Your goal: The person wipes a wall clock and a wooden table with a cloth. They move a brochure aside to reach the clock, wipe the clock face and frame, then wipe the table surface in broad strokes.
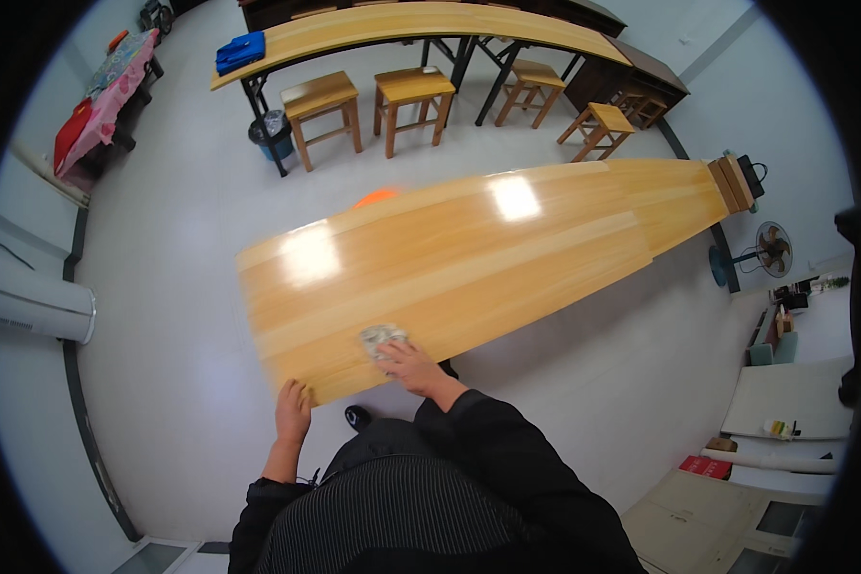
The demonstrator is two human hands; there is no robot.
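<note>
A long wooden tabletop (430, 251) with a glossy surface stretches before me from the near left to the far right. My right hand (410, 366) presses a crumpled, greyish cloth (382, 340) onto it near the front edge. The fingers lie over the cloth's near side, and the cloth is slightly blurred. My left hand (294, 415) rests at the near left corner, its fingertips curled over the table edge. Whether the left thumb grips the underside is hidden.
Wooden stools (414, 85) stand before a second long table (373, 27) bearing folded blue cloth (240, 52). A lined waste bin (276, 143) is beneath its left end. Brown boxes (730, 185) and a black bag (753, 176) sit at my table's far end, near a standing fan (773, 249).
</note>
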